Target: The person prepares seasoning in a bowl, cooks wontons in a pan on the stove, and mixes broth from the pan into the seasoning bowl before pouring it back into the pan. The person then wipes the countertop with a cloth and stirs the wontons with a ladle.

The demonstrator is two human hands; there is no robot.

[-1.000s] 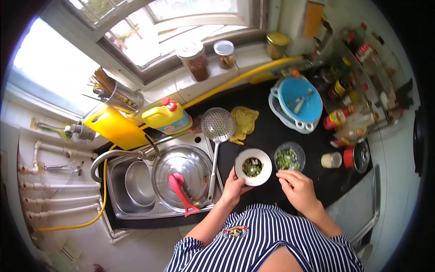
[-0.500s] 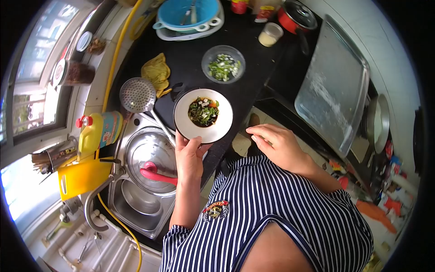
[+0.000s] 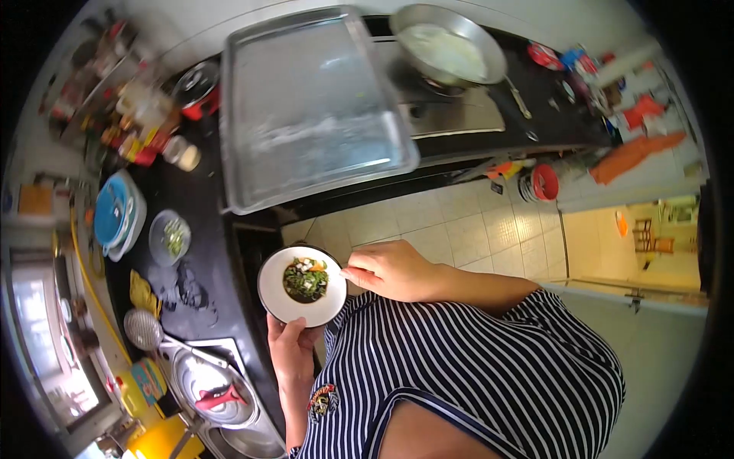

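My left hand (image 3: 293, 348) grips a white bowl (image 3: 277, 304) with a dark rim, thumb over the near edge and fingers underneath. Chopped greens, white bits and dark sauce (image 3: 305, 280) lie in the bottom of the bowl. At the bowl's right edge, my right hand (image 3: 394, 269) has its thumb and fingertips drawn together against the rim. Its lower fingers are partly hidden behind the thumb. On the counter to the left stands a clear bowl of chopped scallions (image 3: 175, 237).
A large metal tray (image 3: 306, 84) juts over the counter edge ahead. Behind it on the right, a pan (image 3: 451, 46) with pale contents rests on the stove. A skimmer (image 3: 144, 329) and a lid with a red handle (image 3: 222, 398) lie by the sink at left.
The view has turned right, bringing the stove, the pan and a doorway into sight. My right hand has gone from apart and loosely stretched to the bowl's rim. My left hand keeps its hold.
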